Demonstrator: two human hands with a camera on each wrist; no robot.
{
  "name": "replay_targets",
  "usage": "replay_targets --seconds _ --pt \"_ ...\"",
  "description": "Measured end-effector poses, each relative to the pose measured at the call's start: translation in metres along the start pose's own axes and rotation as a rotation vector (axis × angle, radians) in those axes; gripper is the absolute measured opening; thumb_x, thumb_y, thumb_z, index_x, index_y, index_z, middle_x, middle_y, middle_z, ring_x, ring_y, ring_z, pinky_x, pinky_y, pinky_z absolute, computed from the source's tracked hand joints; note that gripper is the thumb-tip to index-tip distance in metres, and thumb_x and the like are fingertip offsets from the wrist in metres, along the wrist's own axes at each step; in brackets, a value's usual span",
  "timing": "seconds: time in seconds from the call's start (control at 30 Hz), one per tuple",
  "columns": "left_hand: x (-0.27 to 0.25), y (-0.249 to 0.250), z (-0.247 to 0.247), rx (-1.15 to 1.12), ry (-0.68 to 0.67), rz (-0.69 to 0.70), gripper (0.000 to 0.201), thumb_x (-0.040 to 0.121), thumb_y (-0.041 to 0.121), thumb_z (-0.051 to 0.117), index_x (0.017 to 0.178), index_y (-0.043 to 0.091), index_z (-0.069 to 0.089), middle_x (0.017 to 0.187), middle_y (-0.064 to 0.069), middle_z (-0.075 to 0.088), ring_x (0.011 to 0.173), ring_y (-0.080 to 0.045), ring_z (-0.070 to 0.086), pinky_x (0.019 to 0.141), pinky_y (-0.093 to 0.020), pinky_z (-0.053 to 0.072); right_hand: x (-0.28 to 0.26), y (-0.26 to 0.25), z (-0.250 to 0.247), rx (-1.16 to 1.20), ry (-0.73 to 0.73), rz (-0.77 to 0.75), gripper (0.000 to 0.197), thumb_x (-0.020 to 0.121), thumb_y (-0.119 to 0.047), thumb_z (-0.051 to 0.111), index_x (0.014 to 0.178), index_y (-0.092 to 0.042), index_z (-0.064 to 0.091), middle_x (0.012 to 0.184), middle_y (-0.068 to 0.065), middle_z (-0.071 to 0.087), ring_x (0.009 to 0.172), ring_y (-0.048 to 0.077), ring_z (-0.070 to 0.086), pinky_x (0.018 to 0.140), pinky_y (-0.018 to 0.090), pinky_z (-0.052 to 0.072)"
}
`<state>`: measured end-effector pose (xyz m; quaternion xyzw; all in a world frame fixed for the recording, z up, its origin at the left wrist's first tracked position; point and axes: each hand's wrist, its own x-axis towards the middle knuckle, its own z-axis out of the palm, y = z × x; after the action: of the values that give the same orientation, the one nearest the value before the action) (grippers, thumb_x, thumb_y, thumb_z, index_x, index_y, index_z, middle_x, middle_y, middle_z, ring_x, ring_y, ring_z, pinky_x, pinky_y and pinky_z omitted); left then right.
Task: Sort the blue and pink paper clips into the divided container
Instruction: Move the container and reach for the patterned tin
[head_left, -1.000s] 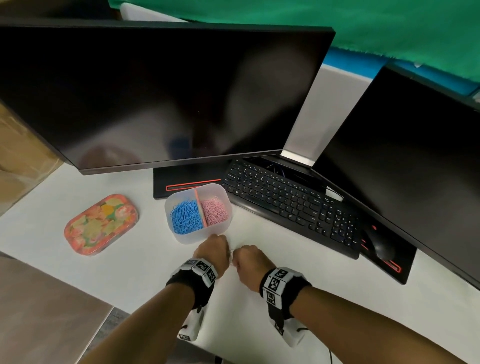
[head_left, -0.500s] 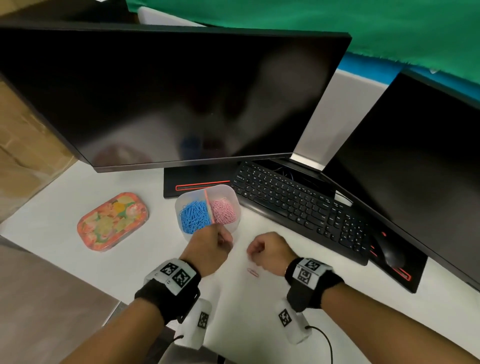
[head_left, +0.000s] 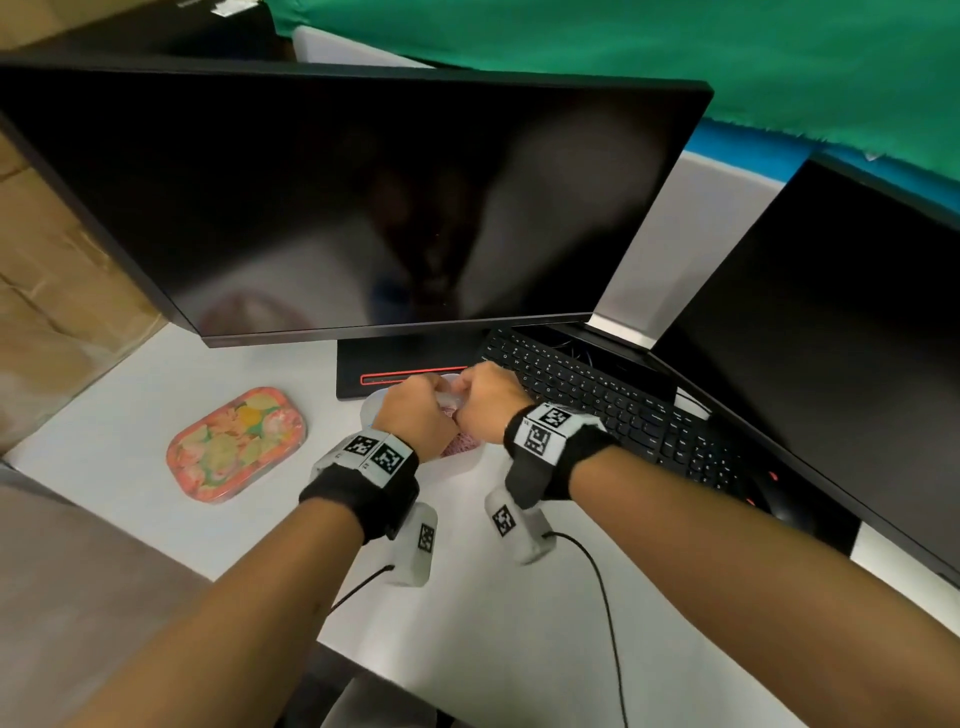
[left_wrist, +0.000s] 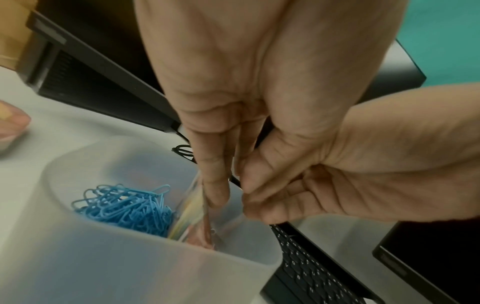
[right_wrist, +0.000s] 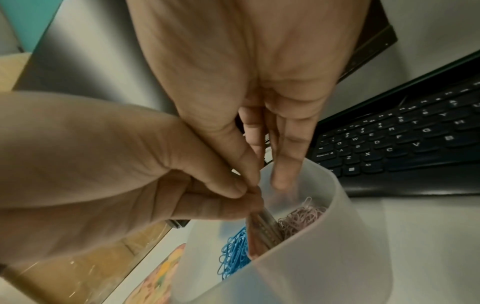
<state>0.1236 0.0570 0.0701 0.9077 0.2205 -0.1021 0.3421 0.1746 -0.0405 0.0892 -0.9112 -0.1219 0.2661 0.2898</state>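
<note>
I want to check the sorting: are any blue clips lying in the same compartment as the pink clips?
No. In the right wrist view the blue clips lie left of the divider and the pink clips lie right of it.

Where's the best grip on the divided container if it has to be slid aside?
Probably the outer side wall of the divided container, from the left, blue paper clips side. It stands upright and open-topped; both the left hand and right hand crowd its divider and top, and the keyboard flanks its right.
</note>
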Motion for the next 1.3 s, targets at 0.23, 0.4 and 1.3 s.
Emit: replay_targets --seconds 0.23,0.4,1.3 --pt "-0.008 -0.062 -0.039 -0.072 0.197 -0.013 0.016 0.081 0.009 0.062 0.091 0.022 0.064 0.092 0.001 0.069 0.086 -0.022 0.065 0.082 -0.032 0.051 -0.058 0.086 0.029 -0.275 -0.146 -0.117 0.023 0.083 -0.009 0.054 0.101 -0.021 0.062 0.098 0.005 0.066 0.086 0.021 0.063 0.077 0.028 0.051" --pt "-0.008 -0.119 -0.063 0.199 0.219 -0.163 0.025 0.081 0.017 0.062 0.106 0.020 0.064 0.112 -0.004 0.064 0.099 -0.028 0.061 0.084 -0.032 0.045 -0.076 0.122 0.060 -0.441 -0.238 -0.155 0.013 0.085 -0.005 0.051 0.094 -0.014 0.053 0.104 0.008 0.058 0.091 0.027 0.056 0.076 0.032 0.045" --pt "-0.001 -0.202 -0.059 0.378 0.049 -0.411 0.109 0.047 0.051 0.078 0.138 0.039 0.020 0.127 -0.010 0.040 0.116 -0.039 0.041 0.095 -0.051 0.042 -0.044 0.010 0.023 -0.234 0.113 -0.328 0.015 0.092 -0.013 0.051 0.085 -0.014 0.065 0.090 -0.002 0.062 0.078 0.013 0.059 0.065 0.020 0.048"
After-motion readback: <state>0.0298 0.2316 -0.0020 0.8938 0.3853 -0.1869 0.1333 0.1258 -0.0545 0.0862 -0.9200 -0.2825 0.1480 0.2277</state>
